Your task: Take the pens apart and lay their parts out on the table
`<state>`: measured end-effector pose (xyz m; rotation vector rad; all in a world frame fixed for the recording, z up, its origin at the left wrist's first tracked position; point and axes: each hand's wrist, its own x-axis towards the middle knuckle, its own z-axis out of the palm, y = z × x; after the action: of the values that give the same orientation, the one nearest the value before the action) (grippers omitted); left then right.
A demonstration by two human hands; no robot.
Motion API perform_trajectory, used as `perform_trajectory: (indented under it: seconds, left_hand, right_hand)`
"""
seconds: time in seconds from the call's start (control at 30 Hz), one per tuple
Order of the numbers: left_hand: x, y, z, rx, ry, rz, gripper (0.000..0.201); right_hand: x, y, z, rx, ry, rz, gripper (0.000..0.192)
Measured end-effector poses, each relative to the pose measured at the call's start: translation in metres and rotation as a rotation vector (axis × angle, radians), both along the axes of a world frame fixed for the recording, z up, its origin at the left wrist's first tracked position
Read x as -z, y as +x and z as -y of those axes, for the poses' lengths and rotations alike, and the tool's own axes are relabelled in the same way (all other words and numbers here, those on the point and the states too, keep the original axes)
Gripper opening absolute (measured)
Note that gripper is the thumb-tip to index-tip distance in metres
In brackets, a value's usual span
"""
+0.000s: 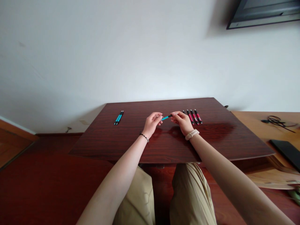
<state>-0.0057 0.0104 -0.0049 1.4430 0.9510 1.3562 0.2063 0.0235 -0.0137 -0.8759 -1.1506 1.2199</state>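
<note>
At the far left, a strip of wooden floor (11, 147) meets a plain white wall (117, 56) that fills the upper half of the view. A dark reddish tabletop (168, 150) with a glossy wood grain stands against that wall. Near its left rear lie two blue pens (119, 117), side by side and touching. Toward the middle, the left hand (152, 123), a thin bracelet at its wrist, has its fingers pinched on the left end of a blue pen (166, 117) held just above the tabletop. The right hand (183, 122), with a pale watch band at its wrist, has its fingers closed on the pen's dark right end. Just beside that hand lie four red pens (192, 116) in a close row. Farther right, a lighter wooden desk (257, 125) carries a coiled black cable (276, 121) and a flat black object (287, 151). High on the right, a dark screen's corner (262, 14) hangs on the wall.
</note>
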Motion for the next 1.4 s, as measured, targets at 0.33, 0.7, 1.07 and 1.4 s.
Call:
perform_trajectory:
  seconds: [0.33,0.7,1.07,1.4]
  left_hand:
    - [0.003,-0.001,-0.007,-0.081,-0.237,0.143,0.057]
    - [-0.001,-0.011,-0.007,-0.139,-0.190,0.138,0.060]
    - [0.002,-0.020,-0.015,-0.239,-0.102,0.038,0.055]
    - [0.004,-0.027,-0.018,-0.234,-0.101,0.037,0.054]
  right_hand:
    - [-0.003,0.002,0.000,0.026,-0.029,-0.103,0.041]
    - [-0.003,0.002,0.001,0.009,-0.015,-0.018,0.045]
    - [0.002,0.001,-0.003,0.051,0.045,0.124,0.047]
    - [0.010,0.010,-0.009,0.178,0.066,0.201,0.058]
